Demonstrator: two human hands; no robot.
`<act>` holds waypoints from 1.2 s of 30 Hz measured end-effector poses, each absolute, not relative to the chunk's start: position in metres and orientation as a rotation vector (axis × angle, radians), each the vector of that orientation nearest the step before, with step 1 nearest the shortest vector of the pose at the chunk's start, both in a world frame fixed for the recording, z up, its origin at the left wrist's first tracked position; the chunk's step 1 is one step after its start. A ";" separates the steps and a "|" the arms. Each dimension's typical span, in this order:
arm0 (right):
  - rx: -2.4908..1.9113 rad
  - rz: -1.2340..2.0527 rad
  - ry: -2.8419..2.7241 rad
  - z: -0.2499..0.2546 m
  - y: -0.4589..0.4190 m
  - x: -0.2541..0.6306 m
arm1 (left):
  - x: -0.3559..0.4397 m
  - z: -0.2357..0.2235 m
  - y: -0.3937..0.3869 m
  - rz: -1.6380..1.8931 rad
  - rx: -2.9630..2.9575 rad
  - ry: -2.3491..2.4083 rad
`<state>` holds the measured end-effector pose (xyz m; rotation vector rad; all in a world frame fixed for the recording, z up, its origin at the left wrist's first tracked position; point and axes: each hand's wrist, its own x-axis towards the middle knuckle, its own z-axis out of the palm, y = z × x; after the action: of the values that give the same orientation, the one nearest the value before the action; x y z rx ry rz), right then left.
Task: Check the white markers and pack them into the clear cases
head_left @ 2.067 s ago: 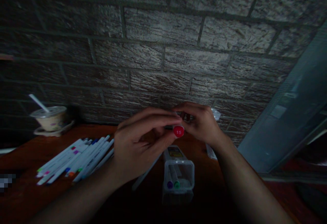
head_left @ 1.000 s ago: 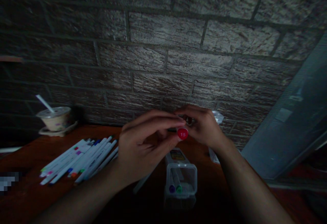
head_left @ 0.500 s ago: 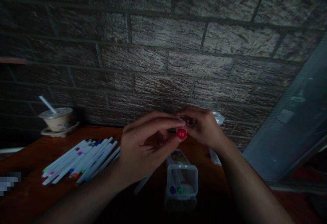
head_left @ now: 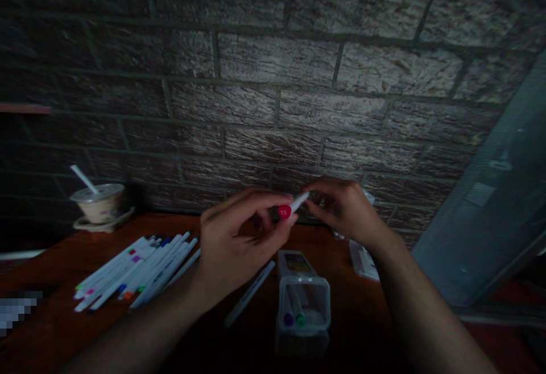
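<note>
A white marker with a red end numbered 15 is held between both hands above the table. My left hand pinches it near the red end with thumb and fingers. At its far end, the fingertips of my right hand close on the marker. Below them lies a clear plastic case, its open end facing me, with a purple-ended and a green-ended marker inside. A single white marker rests on the table just left of the case.
Several white markers with coloured ends lie in a pile on the wooden table at left. Behind them stands a lidded drink cup with a straw. Clear plastic packaging lies at right. A brick wall rises behind.
The red-ended marker has turned from pointing straight at me to slanting, so its white barrel shows. My left hand has shifted slightly left, and the hands are a little farther apart.
</note>
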<state>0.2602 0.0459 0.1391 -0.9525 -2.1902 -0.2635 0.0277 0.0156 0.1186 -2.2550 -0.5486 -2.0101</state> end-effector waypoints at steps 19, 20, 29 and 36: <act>-0.949 -0.273 -2.233 0.137 0.045 0.250 | 0.030 0.119 0.007 -1.933 -2.423 -0.341; -0.948 -0.277 -2.233 0.137 0.044 0.250 | 0.030 0.119 0.008 -1.941 -2.427 -0.336; -1.005 -0.366 -2.252 0.139 0.044 0.255 | 0.025 0.116 0.023 -1.985 -2.330 -0.426; -0.965 -0.294 -2.135 0.156 0.022 0.278 | 0.014 0.114 0.051 -2.194 -2.264 -0.637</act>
<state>0.2780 0.0218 0.1559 -0.9653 -2.1352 -0.2942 0.0140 0.0512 0.1145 -2.2639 -0.6373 -2.1944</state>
